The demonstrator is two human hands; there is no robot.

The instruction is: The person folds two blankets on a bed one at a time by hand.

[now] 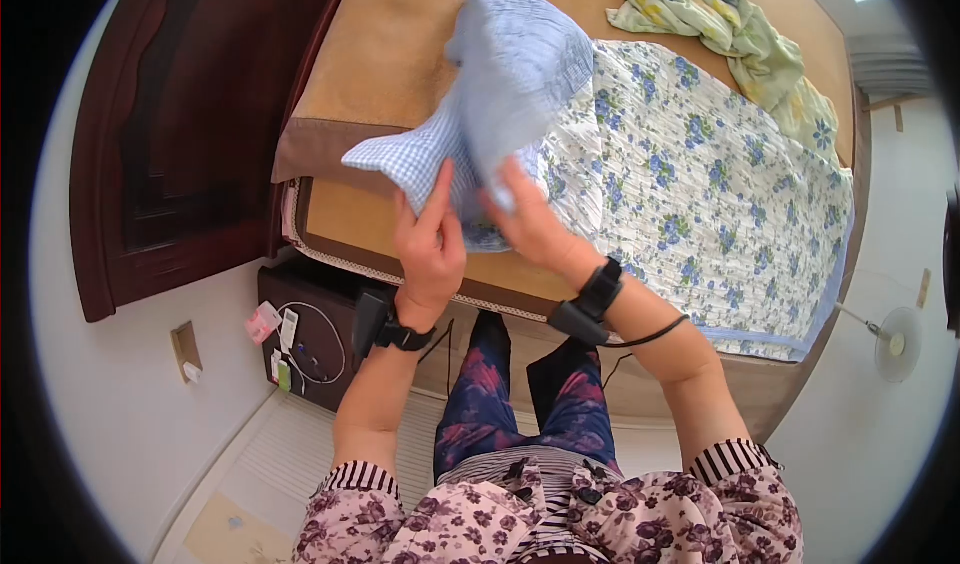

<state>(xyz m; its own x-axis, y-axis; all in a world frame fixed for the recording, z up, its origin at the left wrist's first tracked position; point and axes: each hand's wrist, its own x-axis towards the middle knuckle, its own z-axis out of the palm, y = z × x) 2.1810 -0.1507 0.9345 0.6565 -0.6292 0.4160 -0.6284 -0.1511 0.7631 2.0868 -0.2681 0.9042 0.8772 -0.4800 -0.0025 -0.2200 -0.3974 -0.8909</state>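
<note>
A blue and white checked cloth item, puffy like a pillow and partly blurred, is held up over the near left part of the bed. My left hand grips its lower left part, with the fingers pressed on the checked fabric. At its lower right edge is my right hand, fingers closed on the cloth and slightly smeared by motion. A white quilt with blue flowers lies flat on the bed to the right of my right hand.
A crumpled green and yellow cloth lies at the bed's far side. The dark wooden headboard stands at left. A dark bedside cabinet holds a cable and small items. A white fan is at right.
</note>
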